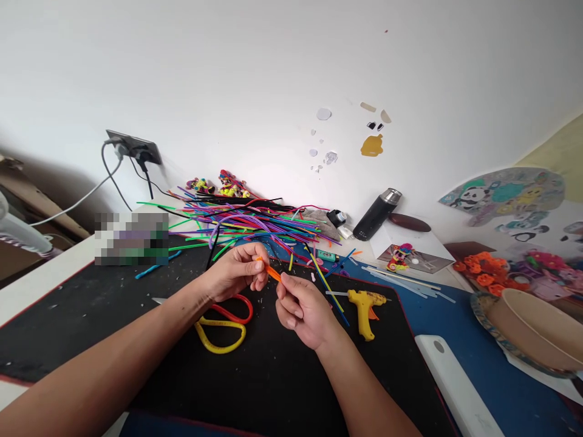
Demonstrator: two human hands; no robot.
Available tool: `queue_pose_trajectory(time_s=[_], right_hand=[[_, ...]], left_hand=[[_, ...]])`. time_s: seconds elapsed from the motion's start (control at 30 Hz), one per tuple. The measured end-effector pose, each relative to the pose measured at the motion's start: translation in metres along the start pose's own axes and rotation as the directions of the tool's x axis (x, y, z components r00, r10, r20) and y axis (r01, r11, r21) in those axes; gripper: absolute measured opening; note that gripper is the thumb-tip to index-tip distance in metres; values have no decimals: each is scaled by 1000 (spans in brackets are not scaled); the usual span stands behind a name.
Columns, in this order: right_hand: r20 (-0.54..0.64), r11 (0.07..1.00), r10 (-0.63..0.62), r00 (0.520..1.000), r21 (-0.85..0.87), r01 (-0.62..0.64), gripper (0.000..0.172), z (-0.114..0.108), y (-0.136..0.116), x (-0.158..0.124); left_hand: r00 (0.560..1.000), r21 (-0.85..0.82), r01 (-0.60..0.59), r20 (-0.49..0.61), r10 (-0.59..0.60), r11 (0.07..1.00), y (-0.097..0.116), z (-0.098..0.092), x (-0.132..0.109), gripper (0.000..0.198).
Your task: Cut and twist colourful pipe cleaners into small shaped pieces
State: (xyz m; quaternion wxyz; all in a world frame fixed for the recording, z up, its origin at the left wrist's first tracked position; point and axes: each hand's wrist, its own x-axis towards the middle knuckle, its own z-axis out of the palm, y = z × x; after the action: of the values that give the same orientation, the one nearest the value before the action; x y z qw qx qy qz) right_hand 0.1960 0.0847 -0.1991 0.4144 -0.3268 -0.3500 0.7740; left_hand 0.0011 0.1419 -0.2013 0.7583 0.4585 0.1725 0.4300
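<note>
Judging from what lies nearest the body, seems early in the work: scissors [223, 331] lying untouched on the black mat [91, 303], just below the hands, and nothing joined together yet. Only 1 short orange stick [273, 272] in hand, held a little above the mat. Pinched at its left end between thumb and fingertips of the left hand [237, 267], at its right end by thumb and forefinger of the right hand [303, 312], other fingers curled in, narrow. Both forearms reaching in from below, wrists turned toward each other. Just right of the hands, 1 glue gun [364, 306] lying on the mat, not touched. Farther back, a big pile of coloured sticks [246, 221] left unused; by the wall, some small finished figures [218, 184].
</note>
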Motion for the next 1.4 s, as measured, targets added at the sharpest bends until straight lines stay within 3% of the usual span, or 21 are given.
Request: queue_pose_trajectory(time_s=[0.2,0.33,0.53,0.7,0.83,1.0,1.4], right_hand=[[-30,999,-32,999,-34,31,50,0,3,2],[-50,972,-114,992,-213,101,52,-1,7,4],[-75,840,-296,952,-495,222,51,-3,11,3],[-73,683,-393,917,-690,238,49,-2,13,1],[-50,625,-433,900,-737,260,50,-1,16,0],[-32,641,-425,904,-717,276,50,0,23,2],[-8,494,-482,876,-828,265,45,-2,19,-1]], left_hand=[[993,28,-46,-109,49,999,-1,4,1,34],[984,38,-64,-163,69,997,-2,4,2,34],[975,32,-83,-202,88,996,-1,4,4,34],[977,31,-59,-205,64,998,-2,5,5,36],[972,19,-47,-229,51,999,-3,4,6,36],[965,-12,-11,-261,8,1000,-3,5,7,41],[965,-13,-8,-262,5,1000,-3,10,5,41]])
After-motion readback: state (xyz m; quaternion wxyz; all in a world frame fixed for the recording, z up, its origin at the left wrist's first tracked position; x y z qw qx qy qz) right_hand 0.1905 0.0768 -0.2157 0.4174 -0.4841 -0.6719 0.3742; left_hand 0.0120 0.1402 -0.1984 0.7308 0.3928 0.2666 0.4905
